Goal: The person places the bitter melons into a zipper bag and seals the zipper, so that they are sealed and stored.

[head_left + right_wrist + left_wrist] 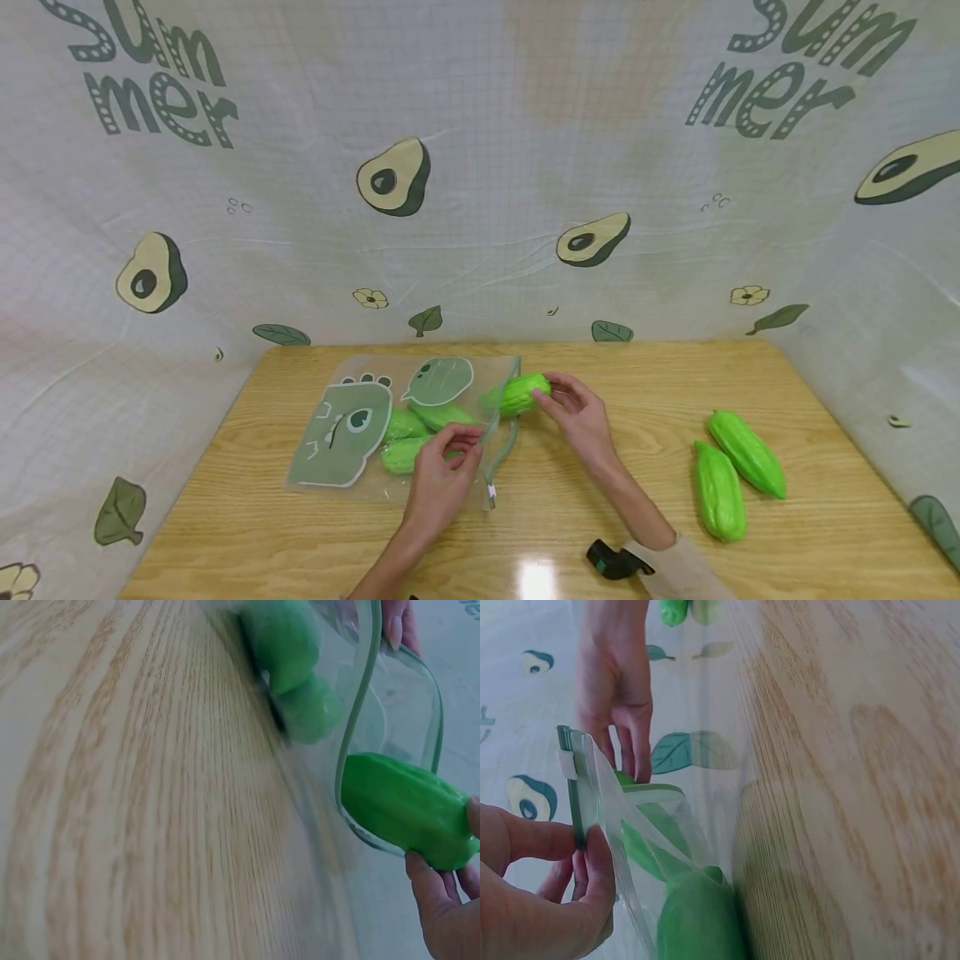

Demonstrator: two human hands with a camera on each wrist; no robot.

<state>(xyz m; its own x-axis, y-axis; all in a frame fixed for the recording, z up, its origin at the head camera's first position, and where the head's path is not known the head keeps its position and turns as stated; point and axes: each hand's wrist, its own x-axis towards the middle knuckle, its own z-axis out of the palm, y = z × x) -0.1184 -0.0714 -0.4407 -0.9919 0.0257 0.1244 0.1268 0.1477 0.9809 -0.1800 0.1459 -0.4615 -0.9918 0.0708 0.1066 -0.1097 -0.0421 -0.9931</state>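
A clear zip bag (341,442) with a green cartoon print lies on the table, its mouth to the right. At the mouth's near edge, my left hand (444,475) pinches the green zip strip (571,791) between thumb and fingers, holding the bag open. My right hand (581,417) grips a ridged green bitter melon (528,392) by one end; its other end is inside the mouth, as the right wrist view shows. Several bitter melons (402,455) lie within the bag, seen through the plastic and partly behind my left hand.
Two more bitter melons, one farther back (746,454) and one nearer (720,492), lie side by side on the wooden table (600,500) at right. A white slider (492,492) hangs at the bag's near corner. Avocado-printed cloth (487,275) stands behind and beside the table.
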